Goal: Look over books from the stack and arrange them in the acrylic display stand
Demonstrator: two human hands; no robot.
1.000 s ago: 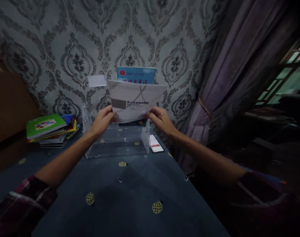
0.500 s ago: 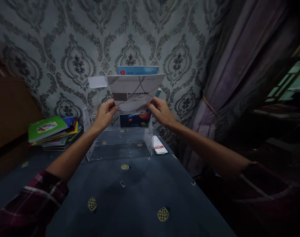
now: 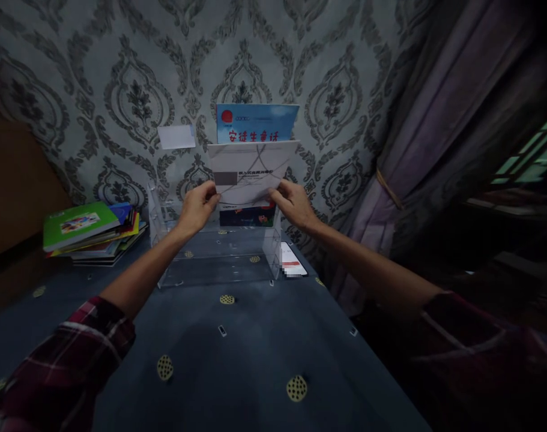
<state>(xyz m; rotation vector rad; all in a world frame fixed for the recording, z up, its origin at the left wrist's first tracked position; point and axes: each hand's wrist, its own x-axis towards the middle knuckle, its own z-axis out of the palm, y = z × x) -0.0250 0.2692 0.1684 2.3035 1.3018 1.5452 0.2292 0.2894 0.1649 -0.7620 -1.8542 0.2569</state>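
Observation:
Both my hands pinch a white booklet (image 3: 250, 159) with grey curved lines and dark print on its cover. My left hand (image 3: 198, 207) grips its lower left corner, and my right hand (image 3: 295, 204) its lower right. Behind it a blue book (image 3: 257, 120) with red characters rises above its top edge. Below the booklet shows part of a dark blue picture cover (image 3: 246, 217). These are at a clear plastic tiered rack (image 3: 272, 252) on the table. Whether the booklet touches the rack I cannot tell.
A stack of books with a green one (image 3: 81, 225) on top lies at the left. Right of the rack lies a phone (image 3: 293, 261). A patterned blue cloth covers the table (image 3: 228, 360). The wallpapered wall stands behind, a tied curtain (image 3: 372, 228) at the right.
The booklet in my hands has lowered and tilted back slightly relative to the blue book, so more of that book's cover shows above it. The camera view has shifted slightly.

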